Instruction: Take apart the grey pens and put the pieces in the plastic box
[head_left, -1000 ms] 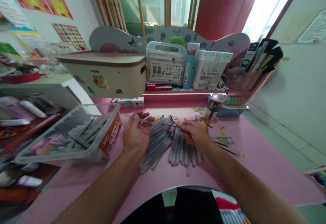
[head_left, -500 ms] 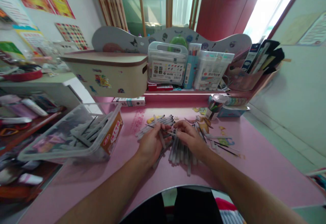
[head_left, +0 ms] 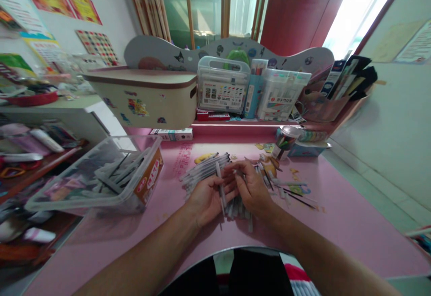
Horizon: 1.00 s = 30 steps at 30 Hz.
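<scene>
Low over the pink desk (head_left: 336, 228), my left hand (head_left: 206, 199) grips a slim whitish pen (head_left: 220, 184) between thumb and fingers, its thin end slanting down toward me. Close against it, my right hand (head_left: 254, 190) has its fingers curled and thumb drawn in; whatever is in them is too small to make out. Under both hands lies a pile of translucent pen barrels (head_left: 237, 211), partly covered. Behind the left hand a row of grey pens (head_left: 204, 169) with dark tips lies side by side. Thin dark sticks (head_left: 298, 193) are scattered to the right.
At left stands a clear plastic bin (head_left: 97, 204) holding more grey pens. A cream lidded box (head_left: 144, 103), a clear marker case (head_left: 222, 83) and a pen holder (head_left: 325, 105) line the shelf. A clear jar (head_left: 283, 143) stands at the back right.
The pen in my left hand has swung more upright and shifted right, its thin end now lower. My right hand has closed in over the left fingers, covering more of the pile.
</scene>
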Available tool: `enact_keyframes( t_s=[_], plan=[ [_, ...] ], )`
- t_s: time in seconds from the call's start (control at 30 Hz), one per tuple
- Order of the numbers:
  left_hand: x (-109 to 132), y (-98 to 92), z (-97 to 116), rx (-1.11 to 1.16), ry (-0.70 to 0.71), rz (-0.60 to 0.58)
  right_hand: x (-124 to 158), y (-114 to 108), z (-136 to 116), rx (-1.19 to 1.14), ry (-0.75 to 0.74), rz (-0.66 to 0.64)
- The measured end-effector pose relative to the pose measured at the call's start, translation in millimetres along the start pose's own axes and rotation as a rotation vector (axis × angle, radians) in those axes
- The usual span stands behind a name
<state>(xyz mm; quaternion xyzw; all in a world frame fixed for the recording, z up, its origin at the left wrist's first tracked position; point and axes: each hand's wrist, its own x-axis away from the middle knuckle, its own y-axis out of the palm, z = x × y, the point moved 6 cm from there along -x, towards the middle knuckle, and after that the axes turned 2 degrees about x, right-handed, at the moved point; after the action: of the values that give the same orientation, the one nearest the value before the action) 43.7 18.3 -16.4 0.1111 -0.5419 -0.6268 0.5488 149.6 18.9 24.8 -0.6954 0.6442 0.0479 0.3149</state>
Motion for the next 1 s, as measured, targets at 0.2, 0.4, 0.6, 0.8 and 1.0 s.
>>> enact_keyframes(
  t_s=[0.2,0.4,0.6,0.8,1.0],
  plan=[
    [1,-0.6,-8,-0.002,-0.039,0.053,2,12,-11,0.237,-0.241,-0.150],
    [1,3.7,-4,-0.051,-0.002,-0.010,3,16,-14,0.300,-0.301,-0.246],
    [-3,-0.4,-6,-0.026,0.007,-0.007,2,11,-15,0.221,-0.254,-0.243],
    [-1,-3.0,-3,0.006,0.008,0.054,-6,-16,-9,0.180,-0.231,-0.004],
    [32,23.5,35,-0.148,0.161,0.040,-11,-26,-1,0.200,-0.227,0.089]
  ],
)
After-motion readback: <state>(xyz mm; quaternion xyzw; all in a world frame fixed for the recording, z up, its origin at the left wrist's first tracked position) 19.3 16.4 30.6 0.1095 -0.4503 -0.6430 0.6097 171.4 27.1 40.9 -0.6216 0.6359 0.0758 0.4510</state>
